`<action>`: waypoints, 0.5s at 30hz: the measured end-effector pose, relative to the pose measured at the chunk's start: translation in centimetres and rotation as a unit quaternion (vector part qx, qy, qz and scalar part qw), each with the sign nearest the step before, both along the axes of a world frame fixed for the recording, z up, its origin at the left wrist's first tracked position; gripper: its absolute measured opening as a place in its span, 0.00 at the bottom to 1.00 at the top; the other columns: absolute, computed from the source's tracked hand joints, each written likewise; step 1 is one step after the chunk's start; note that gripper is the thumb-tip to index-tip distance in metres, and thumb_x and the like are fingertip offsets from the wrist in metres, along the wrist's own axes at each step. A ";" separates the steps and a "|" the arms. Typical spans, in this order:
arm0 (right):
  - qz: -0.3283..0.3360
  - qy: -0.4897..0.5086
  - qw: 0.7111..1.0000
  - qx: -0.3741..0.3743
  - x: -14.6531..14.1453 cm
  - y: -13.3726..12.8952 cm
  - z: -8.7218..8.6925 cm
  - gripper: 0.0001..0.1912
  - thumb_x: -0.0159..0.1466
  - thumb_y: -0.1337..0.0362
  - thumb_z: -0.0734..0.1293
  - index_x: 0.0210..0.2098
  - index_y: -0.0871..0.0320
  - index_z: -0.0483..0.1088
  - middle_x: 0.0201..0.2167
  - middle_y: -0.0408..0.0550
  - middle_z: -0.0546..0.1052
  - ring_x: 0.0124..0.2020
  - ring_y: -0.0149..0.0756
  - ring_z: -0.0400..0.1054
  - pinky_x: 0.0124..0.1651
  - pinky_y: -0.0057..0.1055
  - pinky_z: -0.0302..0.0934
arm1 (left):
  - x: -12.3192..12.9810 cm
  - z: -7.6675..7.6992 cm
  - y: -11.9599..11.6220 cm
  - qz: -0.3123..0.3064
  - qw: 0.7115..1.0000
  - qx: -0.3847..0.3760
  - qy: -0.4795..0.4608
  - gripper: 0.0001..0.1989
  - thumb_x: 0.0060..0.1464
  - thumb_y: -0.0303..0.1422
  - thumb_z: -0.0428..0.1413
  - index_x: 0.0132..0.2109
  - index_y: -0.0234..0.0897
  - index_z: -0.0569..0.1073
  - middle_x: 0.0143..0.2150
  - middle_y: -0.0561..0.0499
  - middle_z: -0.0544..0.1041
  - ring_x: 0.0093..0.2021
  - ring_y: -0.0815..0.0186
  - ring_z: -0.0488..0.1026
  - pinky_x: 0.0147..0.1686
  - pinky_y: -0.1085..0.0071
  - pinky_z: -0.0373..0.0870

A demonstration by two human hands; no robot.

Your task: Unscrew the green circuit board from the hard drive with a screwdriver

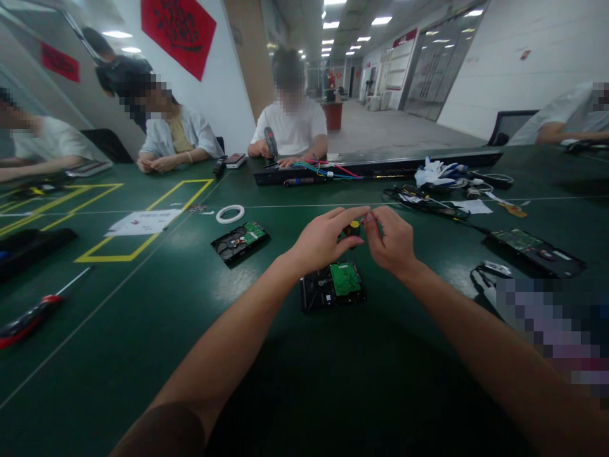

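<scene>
Both hands meet above a hard drive whose green circuit board faces up on the dark green table. My left hand has its thumb and fingers apart, its upper fingertips reaching my right hand. Behind its thumb shows a small yellow and black object, partly hidden; no grip on it is visible. My right hand is closed in a pinch at the left fingertips; anything between its fingers is too small to make out.
Another drive and a white ring lie left, a red-black screwdriver far left. At right are a third drive, cables and white gloves. Across the table, a person holds a tool near a long black panel.
</scene>
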State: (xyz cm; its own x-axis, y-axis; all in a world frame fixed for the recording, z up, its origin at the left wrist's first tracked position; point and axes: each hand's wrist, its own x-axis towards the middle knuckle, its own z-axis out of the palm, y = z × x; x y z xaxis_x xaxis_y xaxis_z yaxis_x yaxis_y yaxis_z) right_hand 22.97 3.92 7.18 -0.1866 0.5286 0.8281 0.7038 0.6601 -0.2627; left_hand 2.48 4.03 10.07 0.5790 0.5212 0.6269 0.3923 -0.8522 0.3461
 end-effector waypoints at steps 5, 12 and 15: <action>0.004 0.019 1.000 0.008 -0.1 0.2 0.2 0.15 0.78 0.58 0.57 0.37 0.52 0.68 0.34 0.49 0.75 0.38 0.42 0.70 0.43 0.41 0.63 | -0.1 0.0 0.1 -0.003 1.000 -0.007 -0.002 0.32 0.64 0.31 0.66 0.71 0.41 0.67 0.60 0.41 0.78 0.53 0.58 0.79 0.55 0.58 0.78; 0.008 0.087 0.996 -0.027 0.2 0.7 3.4 0.17 0.77 0.55 0.60 0.37 0.53 0.73 0.33 0.48 0.77 0.37 0.41 0.72 0.44 0.40 0.63 | 0.1 0.1 -0.1 -0.007 1.000 -0.021 -0.014 0.34 0.63 0.32 0.67 0.71 0.40 0.66 0.61 0.42 0.79 0.52 0.58 0.80 0.53 0.59 0.79; -0.006 0.101 0.992 -0.074 0.3 0.3 4.5 0.16 0.76 0.54 0.62 0.38 0.55 0.74 0.33 0.48 0.77 0.36 0.41 0.72 0.42 0.39 0.63 | 0.2 0.0 -0.2 0.006 0.999 -0.039 -0.017 0.37 0.62 0.33 0.67 0.73 0.39 0.63 0.53 0.45 0.82 0.46 0.60 0.81 0.49 0.61 0.79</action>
